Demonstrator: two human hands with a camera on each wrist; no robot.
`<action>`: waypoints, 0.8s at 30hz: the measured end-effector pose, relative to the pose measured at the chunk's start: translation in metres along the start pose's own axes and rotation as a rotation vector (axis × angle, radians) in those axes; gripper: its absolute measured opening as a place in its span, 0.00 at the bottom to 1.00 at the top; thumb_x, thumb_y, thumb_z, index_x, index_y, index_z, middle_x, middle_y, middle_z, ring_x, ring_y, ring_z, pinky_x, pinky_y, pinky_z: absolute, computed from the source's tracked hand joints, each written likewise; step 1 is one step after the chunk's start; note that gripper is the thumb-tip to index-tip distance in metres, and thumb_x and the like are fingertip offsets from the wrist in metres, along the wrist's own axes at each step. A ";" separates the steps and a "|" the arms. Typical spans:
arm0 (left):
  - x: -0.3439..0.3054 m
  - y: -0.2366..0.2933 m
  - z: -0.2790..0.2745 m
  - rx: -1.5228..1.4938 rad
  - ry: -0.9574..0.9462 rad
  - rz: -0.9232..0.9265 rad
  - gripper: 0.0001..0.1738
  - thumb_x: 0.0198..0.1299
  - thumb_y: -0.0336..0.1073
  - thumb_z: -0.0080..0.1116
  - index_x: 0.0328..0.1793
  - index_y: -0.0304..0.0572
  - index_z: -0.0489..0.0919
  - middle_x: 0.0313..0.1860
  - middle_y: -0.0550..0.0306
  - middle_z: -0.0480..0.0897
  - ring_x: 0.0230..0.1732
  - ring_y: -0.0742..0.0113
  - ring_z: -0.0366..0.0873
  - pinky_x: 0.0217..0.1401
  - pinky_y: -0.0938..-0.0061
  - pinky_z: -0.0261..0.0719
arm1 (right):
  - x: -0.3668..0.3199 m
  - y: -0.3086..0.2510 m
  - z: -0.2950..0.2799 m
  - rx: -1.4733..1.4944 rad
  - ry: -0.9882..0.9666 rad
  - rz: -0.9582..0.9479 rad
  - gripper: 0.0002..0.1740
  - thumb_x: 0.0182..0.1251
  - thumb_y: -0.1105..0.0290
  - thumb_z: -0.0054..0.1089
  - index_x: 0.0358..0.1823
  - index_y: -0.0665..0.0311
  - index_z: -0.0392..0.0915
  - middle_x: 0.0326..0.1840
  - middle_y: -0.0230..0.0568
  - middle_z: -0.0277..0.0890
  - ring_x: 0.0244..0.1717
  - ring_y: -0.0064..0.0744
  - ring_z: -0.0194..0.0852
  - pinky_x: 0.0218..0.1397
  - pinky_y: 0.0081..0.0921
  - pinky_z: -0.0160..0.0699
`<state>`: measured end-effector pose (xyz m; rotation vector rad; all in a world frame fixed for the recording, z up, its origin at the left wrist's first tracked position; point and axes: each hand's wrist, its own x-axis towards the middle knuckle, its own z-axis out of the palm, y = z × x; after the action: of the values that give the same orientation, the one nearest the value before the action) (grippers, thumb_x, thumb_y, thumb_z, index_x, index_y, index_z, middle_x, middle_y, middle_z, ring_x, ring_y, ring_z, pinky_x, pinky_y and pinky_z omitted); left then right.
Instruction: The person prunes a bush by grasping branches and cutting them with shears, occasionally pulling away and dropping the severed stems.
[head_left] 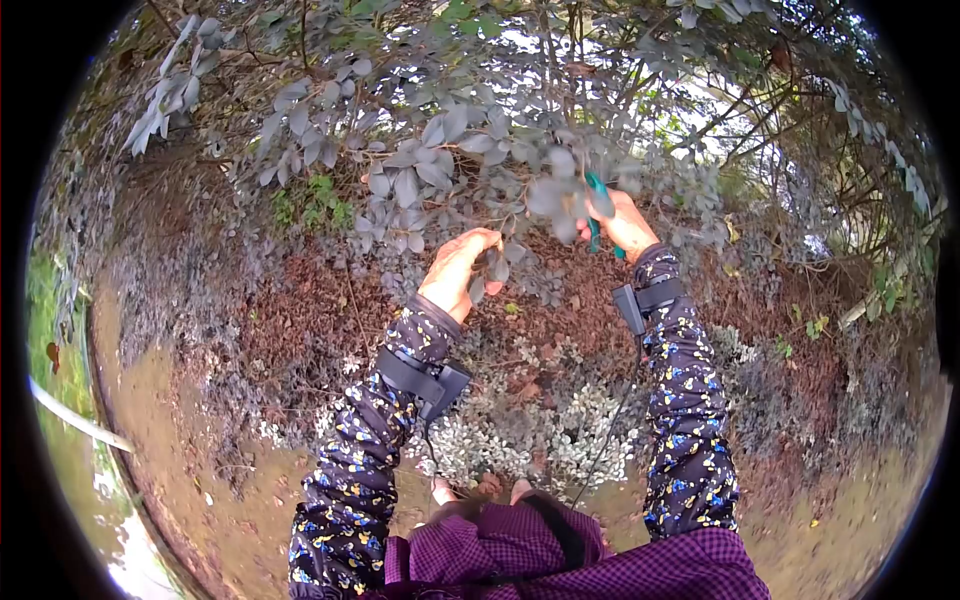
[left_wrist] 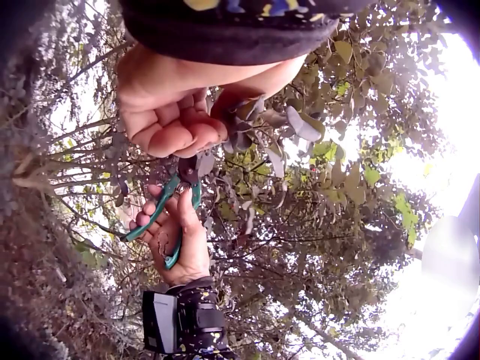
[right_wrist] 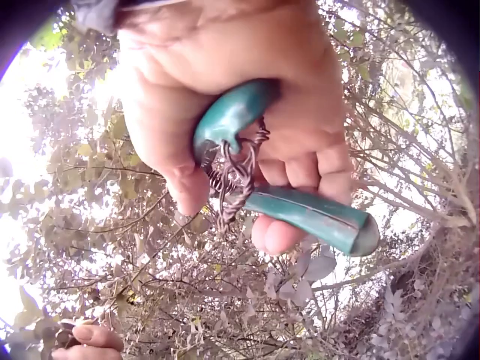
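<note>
Right hand (right_wrist: 292, 127), top of right-wrist frame, grips green shears (right_wrist: 307, 215) at its centre; left hand (head_left: 458, 265), mid-frame in head view, pinches a leafy sprig (head_left: 498, 267), and foliage (head_left: 552, 197) masking the blades (left_wrist: 188, 169) could mean a cut hand.

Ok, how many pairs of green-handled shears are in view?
1: the shears, held in the right hand. Others could be hidden in the foliage.
</note>
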<state>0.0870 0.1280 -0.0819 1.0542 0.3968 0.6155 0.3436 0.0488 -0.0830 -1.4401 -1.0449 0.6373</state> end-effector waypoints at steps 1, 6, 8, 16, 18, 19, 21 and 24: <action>0.001 0.000 -0.001 0.018 0.007 0.008 0.07 0.59 0.39 0.54 0.36 0.46 0.78 0.32 0.66 0.77 0.32 0.74 0.73 0.27 0.73 0.71 | 0.000 -0.004 0.004 0.013 0.089 -0.029 0.22 0.63 0.50 0.57 0.30 0.66 0.77 0.24 0.34 0.75 0.27 0.25 0.71 0.33 0.24 0.71; 0.002 0.003 -0.004 0.031 0.013 0.013 0.07 0.59 0.39 0.54 0.37 0.46 0.78 0.32 0.66 0.77 0.33 0.73 0.73 0.27 0.73 0.71 | -0.008 -0.017 -0.002 0.079 -0.051 0.106 0.19 0.60 0.56 0.63 0.38 0.67 0.76 0.23 0.31 0.73 0.23 0.22 0.69 0.27 0.21 0.70; -0.002 0.006 0.000 0.043 0.099 0.012 0.08 0.59 0.40 0.54 0.39 0.46 0.77 0.33 0.65 0.77 0.33 0.73 0.73 0.28 0.73 0.72 | -0.013 -0.015 0.001 0.079 -0.020 0.044 0.17 0.60 0.57 0.62 0.34 0.67 0.76 0.18 0.29 0.70 0.17 0.21 0.67 0.22 0.21 0.68; -0.010 -0.009 -0.012 0.038 0.010 -0.067 0.09 0.59 0.39 0.53 0.38 0.42 0.75 0.29 0.63 0.75 0.27 0.72 0.74 0.29 0.73 0.73 | -0.041 0.012 0.011 0.058 -0.036 0.165 0.17 0.66 0.58 0.55 0.39 0.67 0.76 0.21 0.30 0.71 0.20 0.21 0.68 0.25 0.21 0.68; -0.005 -0.027 -0.028 0.111 -0.066 -0.074 0.10 0.59 0.39 0.54 0.39 0.40 0.76 0.31 0.63 0.77 0.30 0.73 0.74 0.32 0.76 0.72 | -0.060 0.034 0.014 0.064 -0.059 0.295 0.16 0.65 0.59 0.56 0.40 0.67 0.75 0.22 0.32 0.73 0.21 0.22 0.69 0.26 0.22 0.70; -0.004 -0.035 -0.033 0.191 -0.133 -0.040 0.11 0.58 0.40 0.55 0.39 0.40 0.77 0.32 0.63 0.79 0.32 0.74 0.74 0.34 0.78 0.71 | -0.071 0.050 0.016 0.063 -0.058 0.340 0.16 0.65 0.59 0.56 0.39 0.67 0.75 0.22 0.32 0.73 0.21 0.22 0.70 0.26 0.22 0.69; -0.008 -0.034 -0.031 0.211 -0.133 -0.144 0.10 0.60 0.39 0.54 0.39 0.40 0.78 0.29 0.63 0.79 0.30 0.76 0.74 0.32 0.80 0.70 | -0.100 0.085 0.021 0.138 -0.048 0.404 0.16 0.63 0.58 0.59 0.36 0.65 0.74 0.19 0.33 0.73 0.17 0.22 0.70 0.23 0.22 0.69; -0.015 -0.017 -0.021 0.396 -0.131 -0.267 0.13 0.62 0.42 0.53 0.37 0.40 0.79 0.26 0.64 0.79 0.24 0.77 0.73 0.26 0.82 0.69 | -0.160 0.142 0.030 0.191 -0.039 0.598 0.16 0.61 0.58 0.61 0.33 0.66 0.75 0.18 0.33 0.73 0.16 0.24 0.71 0.21 0.23 0.70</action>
<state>0.0682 0.1267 -0.1060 1.3821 0.5482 0.2296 0.2794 -0.0638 -0.2558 -1.5755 -0.5502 1.1624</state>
